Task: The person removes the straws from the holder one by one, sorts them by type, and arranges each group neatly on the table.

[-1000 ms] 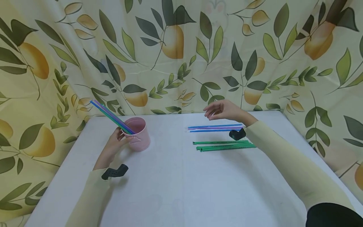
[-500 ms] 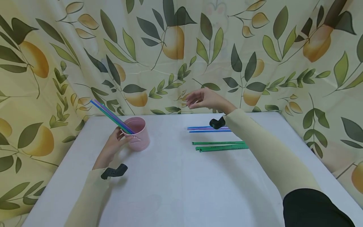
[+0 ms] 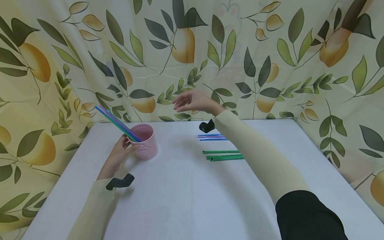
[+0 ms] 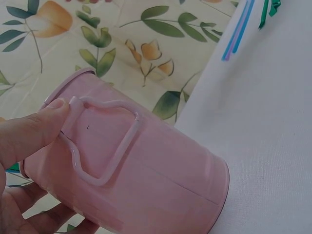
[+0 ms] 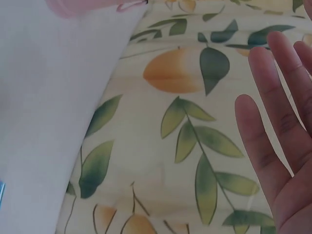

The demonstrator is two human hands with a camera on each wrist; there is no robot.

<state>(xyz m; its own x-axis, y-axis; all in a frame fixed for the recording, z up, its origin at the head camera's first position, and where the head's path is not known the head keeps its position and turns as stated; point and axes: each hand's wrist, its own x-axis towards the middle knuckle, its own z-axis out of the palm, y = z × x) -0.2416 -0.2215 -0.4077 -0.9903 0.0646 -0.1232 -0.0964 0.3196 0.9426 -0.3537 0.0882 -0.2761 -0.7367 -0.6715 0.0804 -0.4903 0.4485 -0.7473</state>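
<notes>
At the left of the table stands a pink metal bucket (image 3: 147, 151) with a wire side handle (image 4: 129, 141). My left hand (image 3: 118, 154) grips its rim near that handle, thumb on the outside in the left wrist view. Several thin sticks or straws (image 3: 115, 120), blue, green and purple, lean out of the bucket to the upper left. My right hand (image 3: 196, 101) is raised over the table's far edge, between the bucket and the loose sticks, its fingers loosely bent with nothing in them. In the right wrist view the right hand's fingers (image 5: 268, 141) are spread apart.
Blue and purple sticks (image 3: 211, 137) lie toward the back of the white table (image 3: 168, 193), with green sticks (image 3: 223, 157) in front of them. The right forearm (image 3: 258, 153) covers their right ends. A leaf-and-fruit patterned curtain (image 3: 186, 76) hangs right behind the table.
My right hand has moved left and slightly up, away from above the loose sticks toward the bucket. The left hand and the bucket have stayed in place.
</notes>
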